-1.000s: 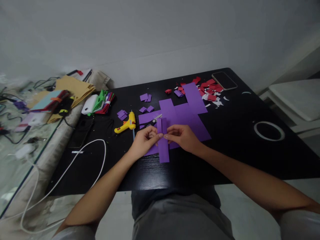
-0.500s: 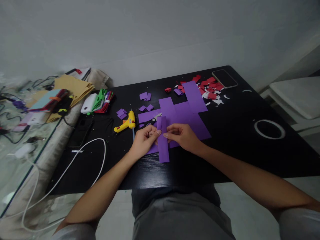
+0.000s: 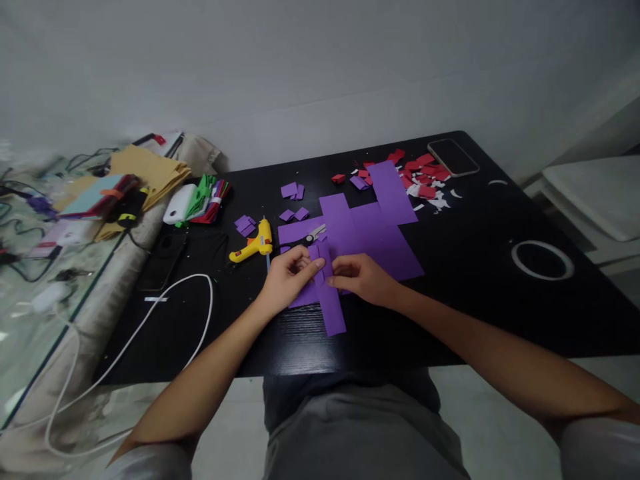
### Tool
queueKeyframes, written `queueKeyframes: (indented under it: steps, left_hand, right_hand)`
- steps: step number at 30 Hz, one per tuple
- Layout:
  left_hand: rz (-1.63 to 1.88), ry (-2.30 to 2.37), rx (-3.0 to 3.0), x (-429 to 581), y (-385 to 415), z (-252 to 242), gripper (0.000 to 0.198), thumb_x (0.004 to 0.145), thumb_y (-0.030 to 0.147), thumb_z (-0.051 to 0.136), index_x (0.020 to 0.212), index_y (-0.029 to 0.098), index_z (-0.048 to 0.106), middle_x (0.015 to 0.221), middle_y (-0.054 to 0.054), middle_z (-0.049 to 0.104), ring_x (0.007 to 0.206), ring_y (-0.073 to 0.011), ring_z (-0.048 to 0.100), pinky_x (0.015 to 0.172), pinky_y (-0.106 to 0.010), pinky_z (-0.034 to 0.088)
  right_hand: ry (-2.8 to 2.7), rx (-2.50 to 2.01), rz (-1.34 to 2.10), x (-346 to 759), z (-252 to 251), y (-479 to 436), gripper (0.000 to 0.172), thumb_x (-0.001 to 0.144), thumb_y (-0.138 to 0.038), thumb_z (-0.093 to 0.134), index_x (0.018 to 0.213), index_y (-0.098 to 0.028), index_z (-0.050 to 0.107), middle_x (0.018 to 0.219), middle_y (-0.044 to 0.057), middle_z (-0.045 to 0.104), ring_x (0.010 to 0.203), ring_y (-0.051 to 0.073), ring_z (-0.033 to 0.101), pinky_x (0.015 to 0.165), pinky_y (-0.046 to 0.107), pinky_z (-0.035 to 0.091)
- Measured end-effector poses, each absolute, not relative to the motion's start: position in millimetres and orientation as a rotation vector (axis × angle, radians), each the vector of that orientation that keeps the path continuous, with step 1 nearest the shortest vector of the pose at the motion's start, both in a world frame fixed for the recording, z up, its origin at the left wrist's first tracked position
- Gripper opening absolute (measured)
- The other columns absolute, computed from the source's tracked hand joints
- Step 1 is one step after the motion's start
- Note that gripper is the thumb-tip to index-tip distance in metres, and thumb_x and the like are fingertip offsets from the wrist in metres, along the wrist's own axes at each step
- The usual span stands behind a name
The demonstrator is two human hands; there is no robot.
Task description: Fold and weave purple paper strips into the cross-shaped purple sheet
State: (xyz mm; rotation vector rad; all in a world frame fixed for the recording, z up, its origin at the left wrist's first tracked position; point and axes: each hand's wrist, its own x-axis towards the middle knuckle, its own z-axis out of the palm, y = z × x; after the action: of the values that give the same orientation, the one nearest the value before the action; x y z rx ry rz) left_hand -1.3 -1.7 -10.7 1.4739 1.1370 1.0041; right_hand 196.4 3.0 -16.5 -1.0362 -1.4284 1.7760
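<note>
Both my hands pinch a long purple paper strip (image 3: 333, 308) over the near middle of the black table (image 3: 450, 320). My left hand (image 3: 290, 277) grips the strip's upper part from the left, fingers closed. From the right, my right hand (image 3: 363, 279) pinches the same spot, fingers closed. The strip's lower end hangs toward the table's front edge and lies slightly slanted. Larger purple paper sheets (image 3: 370, 230) lie flat just behind my hands. Small scissors (image 3: 314, 235) rest on those sheets beside my left hand.
A yellow glue gun (image 3: 253, 245) lies left of my hands, with small purple squares (image 3: 293, 203) behind it. Red and white paper scraps (image 3: 423, 180) and a phone (image 3: 453, 157) sit at the back right. A tape ring (image 3: 543, 260) lies right. A white cable (image 3: 175, 320) and paper stacks (image 3: 203, 200) are left.
The strip has been lowered toward the table and tilted slightly, its lower end now nearer the front edge. Both hands stayed pinched on it and dropped a little.
</note>
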Motion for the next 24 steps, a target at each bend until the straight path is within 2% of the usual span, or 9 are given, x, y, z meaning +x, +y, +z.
queueKeyframes:
  steps: [7, 11, 16, 20, 24]
  left_hand:
    - [1.047, 1.168, 1.458, 1, -4, -8, 0.042, 0.085, 0.05, 0.075, 0.069, 0.018, 0.051, 0.055, 0.004, 0.059, 0.048, -0.0088, 0.054, 0.051, -0.021, 0.04]
    - [1.058, 1.173, 1.45, 2, -5, -8, 0.044, 0.084, 0.052, 0.076, 0.069, 0.019, 0.051, 0.053, 0.004, 0.058, 0.048, -0.0092, 0.054, 0.051, -0.021, 0.04]
    - [1.073, 1.181, 1.439, 2, -5, -8, 0.044, 0.085, 0.052, 0.075, 0.07, 0.019, 0.051, 0.055, 0.004, 0.057, 0.05, -0.0097, 0.055, 0.053, -0.022, 0.042]
    - [1.063, 1.192, 1.457, 3, -6, -9, 0.041, 0.085, 0.051, 0.075, 0.071, 0.019, 0.053, 0.056, 0.004, 0.056, 0.052, -0.0101, 0.051, 0.054, -0.023, 0.04]
    - [1.016, 1.126, 1.438, 2, -6, -11, 0.034, 0.08, 0.047, 0.08, 0.077, 0.018, 0.063, 0.064, 0.003, 0.059, 0.058, -0.011, 0.052, 0.058, -0.024, 0.042]
  right_hand:
    - [-1.493, -0.967, 1.804, 194, -21, 3, 0.03, 0.073, -0.042, 0.081, 0.071, -0.017, 0.064, 0.067, -0.003, 0.057, 0.065, 0.013, 0.051, 0.064, 0.028, 0.04]
    - [-1.441, -0.967, 1.847, 194, -19, 2, 0.037, 0.071, -0.043, 0.082, 0.061, -0.017, 0.056, 0.061, -0.006, 0.05, 0.06, 0.01, 0.045, 0.06, 0.027, 0.037]
    - [-1.333, -0.962, 1.971, 195, -11, 0, 0.034, 0.074, -0.048, 0.079, 0.071, -0.017, 0.065, 0.068, -0.002, 0.059, 0.064, 0.013, 0.054, 0.066, 0.029, 0.046]
    - [-1.441, -1.03, 1.805, 193, -15, 0, 0.044, 0.068, -0.049, 0.085, 0.059, -0.018, 0.055, 0.058, -0.006, 0.049, 0.057, 0.01, 0.045, 0.057, 0.026, 0.039]
    - [-1.534, -1.03, 1.75, 194, -20, 0, 0.045, 0.073, -0.057, 0.08, 0.064, -0.018, 0.059, 0.061, -0.004, 0.053, 0.059, 0.011, 0.047, 0.056, 0.026, 0.038]
